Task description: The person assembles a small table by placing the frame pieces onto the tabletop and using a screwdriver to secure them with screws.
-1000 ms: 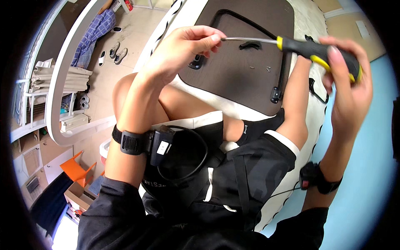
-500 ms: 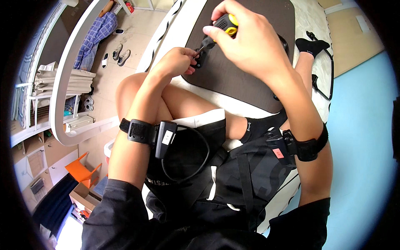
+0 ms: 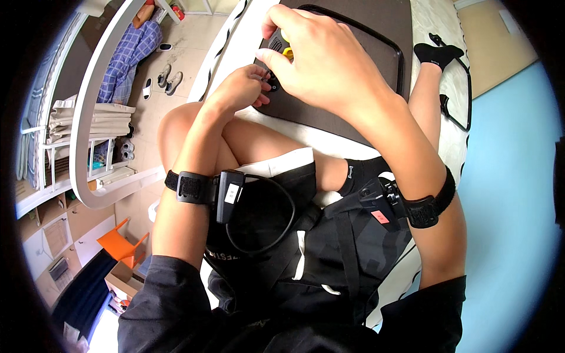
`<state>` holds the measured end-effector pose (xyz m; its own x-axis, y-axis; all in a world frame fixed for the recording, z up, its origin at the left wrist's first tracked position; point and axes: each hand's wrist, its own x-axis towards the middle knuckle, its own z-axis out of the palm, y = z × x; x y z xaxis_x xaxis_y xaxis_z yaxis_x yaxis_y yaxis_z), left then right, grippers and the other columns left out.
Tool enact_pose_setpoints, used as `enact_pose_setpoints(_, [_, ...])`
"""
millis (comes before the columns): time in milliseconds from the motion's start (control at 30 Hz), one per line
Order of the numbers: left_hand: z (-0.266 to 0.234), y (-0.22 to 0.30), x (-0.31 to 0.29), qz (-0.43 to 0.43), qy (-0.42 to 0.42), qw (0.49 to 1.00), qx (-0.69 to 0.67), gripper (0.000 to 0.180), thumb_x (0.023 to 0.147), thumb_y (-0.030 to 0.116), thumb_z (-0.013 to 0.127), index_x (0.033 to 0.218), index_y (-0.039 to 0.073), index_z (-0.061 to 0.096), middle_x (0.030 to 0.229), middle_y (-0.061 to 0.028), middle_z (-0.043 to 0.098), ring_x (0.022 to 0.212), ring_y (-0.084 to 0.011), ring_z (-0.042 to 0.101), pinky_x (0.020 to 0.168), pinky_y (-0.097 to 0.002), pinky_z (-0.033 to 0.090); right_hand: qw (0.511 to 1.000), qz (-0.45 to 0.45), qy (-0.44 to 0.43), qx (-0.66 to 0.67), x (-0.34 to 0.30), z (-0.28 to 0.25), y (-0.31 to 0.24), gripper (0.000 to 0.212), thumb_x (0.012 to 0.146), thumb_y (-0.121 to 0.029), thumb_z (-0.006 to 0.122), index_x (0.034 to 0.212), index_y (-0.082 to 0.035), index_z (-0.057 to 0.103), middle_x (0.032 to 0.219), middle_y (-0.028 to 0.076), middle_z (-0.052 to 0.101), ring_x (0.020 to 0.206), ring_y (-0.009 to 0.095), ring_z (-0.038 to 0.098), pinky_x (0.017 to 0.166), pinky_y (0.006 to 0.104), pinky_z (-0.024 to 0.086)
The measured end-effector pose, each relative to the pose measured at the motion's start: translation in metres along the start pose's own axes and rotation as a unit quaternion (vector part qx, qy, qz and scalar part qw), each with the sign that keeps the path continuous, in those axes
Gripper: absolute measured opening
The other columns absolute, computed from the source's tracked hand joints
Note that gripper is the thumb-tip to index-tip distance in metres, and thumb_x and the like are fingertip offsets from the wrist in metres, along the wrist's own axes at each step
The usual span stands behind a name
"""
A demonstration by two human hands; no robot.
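Note:
My right hand is closed around the black and yellow handle of a screwdriver, held above the far left part of a dark brown folding table. The screwdriver's shaft is mostly hidden by the hand. Beside it, my left hand curls its fingers at a small black fitting by the table's left edge. These fingertips touch the fitting, and whatever is pinched between them is too small to make out. A black tube leg lies along the tabletop, partly behind my right hand.
The table lies on a pale bed sheet between my legs. Another black tube leg stretches past my right foot. A white rail borders the bed on the left. Beyond it are shoes, an orange chair and another person's plaid-covered legs.
Both hands have shifted a little left, with the screwdriver. My right hand now sits lower and closer to my left, hiding the shaft. More of the table's tube leg shows.

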<state>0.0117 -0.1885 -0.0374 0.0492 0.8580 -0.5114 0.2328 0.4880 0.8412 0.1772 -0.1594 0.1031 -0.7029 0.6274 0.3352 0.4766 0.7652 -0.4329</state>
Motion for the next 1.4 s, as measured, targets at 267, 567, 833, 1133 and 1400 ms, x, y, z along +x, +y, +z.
enact_pose_setpoints(267, [-0.003, -0.003, -0.003, -0.002, 0.030, 0.997, 0.069, 0.038, 0.084, 0.000, 0.039, 0.119, -0.007, 0.055, 0.099, -0.0176, 0.065, 0.074, -0.0207, 0.066, 0.068, -0.0303, 0.053, 1.000, -0.001, -0.008, -0.030, -0.002, 0.003, -0.003, 0.023, 0.082, -0.015, 0.063, 0.096, 0.002, 0.060, 0.092, 0.023, 0.067, 0.084, 0.039, 0.068, 0.076, 0.0455, 0.056])
enact_pose_setpoints(567, [-0.002, 0.000, -0.007, 0.000, 0.038, 0.996, 0.076, 0.039, 0.081, -0.001, 0.043, 0.112, -0.011, 0.063, 0.099, -0.0196, 0.067, 0.074, -0.0213, 0.066, 0.069, -0.0311, 0.053, 1.000, -0.004, -0.005, -0.030, -0.005, 0.005, 0.000, 0.024, 0.083, -0.015, 0.063, 0.098, 0.003, 0.060, 0.093, 0.023, 0.067, 0.084, 0.039, 0.068, 0.075, 0.0452, 0.056])
enact_pose_setpoints(833, [0.001, 0.007, -0.012, 0.024, 0.047, 0.988, 0.142, 0.039, 0.080, 0.000, 0.044, 0.111, -0.010, 0.064, 0.093, -0.0193, 0.068, 0.074, -0.0222, 0.066, 0.072, -0.0318, 0.052, 0.999, -0.002, -0.012, -0.034, -0.003, 0.010, 0.002, 0.023, 0.083, -0.015, 0.063, 0.098, 0.002, 0.060, 0.092, 0.023, 0.067, 0.086, 0.039, 0.068, 0.077, 0.0452, 0.056])
enact_pose_setpoints(1133, [-0.015, 0.012, -0.019, 0.168, 0.236, 0.946, 0.143, 0.032, 0.084, 0.012, 0.050, 0.107, -0.002, 0.067, 0.088, -0.0154, 0.071, 0.082, -0.0235, 0.066, 0.078, -0.0346, 0.049, 0.999, -0.034, -0.033, -0.007, 0.003, 0.010, 0.003, 0.020, 0.082, -0.009, 0.064, 0.099, 0.000, 0.059, 0.103, 0.021, 0.064, 0.092, 0.038, 0.067, 0.079, 0.0445, 0.055])
enact_pose_setpoints(1400, [-0.115, 0.094, -0.179, 0.584, 0.098, 0.800, 0.092, 0.086, 0.077, 0.066, 0.057, 0.138, 0.007, 0.045, 0.142, -0.0197, 0.043, 0.131, -0.0369, 0.037, 0.107, -0.0525, 0.028, 0.990, -0.030, -0.062, 0.121, -0.002, -0.011, 0.007, 0.023, 0.081, 0.001, 0.047, 0.102, 0.006, 0.053, 0.104, 0.029, 0.056, 0.094, 0.045, 0.058, 0.083, 0.0491, 0.047])
